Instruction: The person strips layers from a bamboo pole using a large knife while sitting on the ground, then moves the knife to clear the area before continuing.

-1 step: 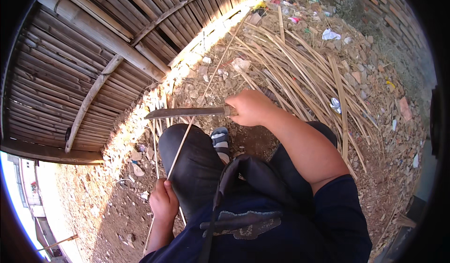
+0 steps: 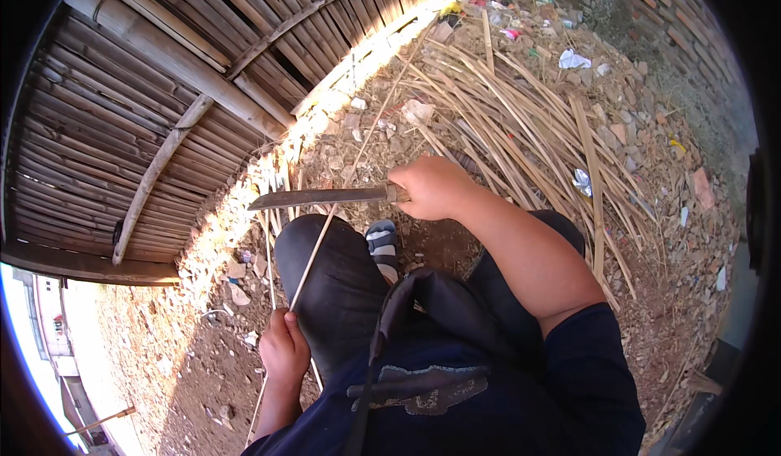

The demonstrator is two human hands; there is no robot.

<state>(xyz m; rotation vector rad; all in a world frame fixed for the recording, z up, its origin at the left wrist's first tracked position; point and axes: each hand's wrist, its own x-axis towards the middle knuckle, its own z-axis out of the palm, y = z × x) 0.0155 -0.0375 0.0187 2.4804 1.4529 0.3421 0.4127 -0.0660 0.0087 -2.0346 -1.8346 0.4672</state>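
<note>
My right hand (image 2: pixel 434 186) is closed around the wooden handle of a machete (image 2: pixel 325 196). Its long dark blade points left, above my bent left knee. Lower down on the left, my left hand (image 2: pixel 285 347) grips a thin bamboo strip (image 2: pixel 311 262). The strip slants up across that knee to the blade and appears to meet its lower edge; exact contact is hard to see. More thin strips (image 2: pixel 269 257) stand or lie beside the knee, and one passes close to my left hand.
A pile of split bamboo strips (image 2: pixel 521 122) lies ahead to the right, amid rubble and litter. A slatted bamboo panel (image 2: pixel 130 147) rises on the left. A brick wall (image 2: pixel 651 17) stands at the far right. My sandalled foot (image 2: pixel 381 244) is between my knees.
The machete has shifted very slightly to the left. My left hand and the strip are in nearly the same place.
</note>
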